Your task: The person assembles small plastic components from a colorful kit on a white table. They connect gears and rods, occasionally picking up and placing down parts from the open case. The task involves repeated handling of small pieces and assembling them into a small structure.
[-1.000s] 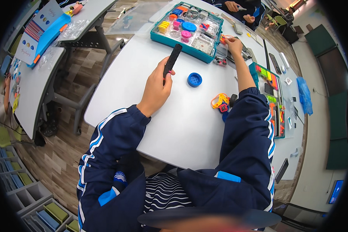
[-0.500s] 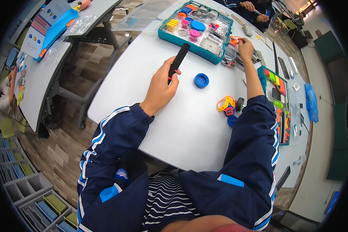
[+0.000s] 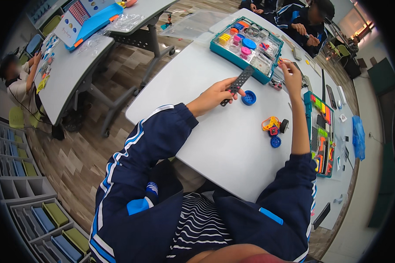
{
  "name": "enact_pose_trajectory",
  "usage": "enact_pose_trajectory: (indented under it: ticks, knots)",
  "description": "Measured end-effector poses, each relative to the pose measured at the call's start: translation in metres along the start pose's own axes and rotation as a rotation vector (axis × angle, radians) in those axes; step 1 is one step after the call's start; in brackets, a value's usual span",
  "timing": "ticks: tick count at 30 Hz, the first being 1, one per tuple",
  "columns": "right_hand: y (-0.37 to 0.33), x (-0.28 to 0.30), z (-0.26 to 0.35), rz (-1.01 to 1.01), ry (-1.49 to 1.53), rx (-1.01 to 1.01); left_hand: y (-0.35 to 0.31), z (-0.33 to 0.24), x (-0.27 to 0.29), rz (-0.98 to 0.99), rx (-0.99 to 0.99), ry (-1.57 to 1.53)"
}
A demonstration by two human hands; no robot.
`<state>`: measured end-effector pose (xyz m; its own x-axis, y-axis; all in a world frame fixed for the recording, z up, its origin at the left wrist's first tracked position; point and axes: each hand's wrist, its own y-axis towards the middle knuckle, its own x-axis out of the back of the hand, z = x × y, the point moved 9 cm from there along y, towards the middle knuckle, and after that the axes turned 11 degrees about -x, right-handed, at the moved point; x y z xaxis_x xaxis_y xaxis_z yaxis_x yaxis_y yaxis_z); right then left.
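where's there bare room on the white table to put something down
One bare patch of the white table runs from the blue wheel to the near edge, left of the gear assembly. Another lies between the left hand and the table's left edge. It is crowded at the right hand, beside the far teal case, and around the second case.

Your jacket (image 3: 160,138) was navy with white and light-blue stripes; your shirt (image 3: 202,223) was dark with white stripes; your strip (image 3: 238,84) was black; the wheel (image 3: 249,97), blue; the box (image 3: 237,60), teal.
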<state>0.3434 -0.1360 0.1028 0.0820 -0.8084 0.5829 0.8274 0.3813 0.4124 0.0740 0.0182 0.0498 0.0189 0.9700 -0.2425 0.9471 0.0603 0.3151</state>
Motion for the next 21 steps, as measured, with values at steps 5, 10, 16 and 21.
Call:
enact_pose_trajectory:
  ticks: [5, 10, 16, 21]
  knots:
    - [-0.132, -0.017, 0.092, 0.168, 0.109, 0.111, -0.004, 0.015, -0.019, 0.159, 0.085, -0.140]
    - [-0.206, -0.030, 0.133, -0.044, -0.331, 0.284, -0.010, 0.025, -0.023, 0.211, 0.108, -0.127]
    - [-0.227, -0.033, 0.125, -0.071, -0.297, 0.362, -0.005, 0.033, -0.017, 0.200, 0.111, -0.011]
    - [-0.224, -0.024, 0.121, -0.119, -0.215, 0.378, -0.005, 0.031, -0.018, 0.224, 0.103, 0.040]
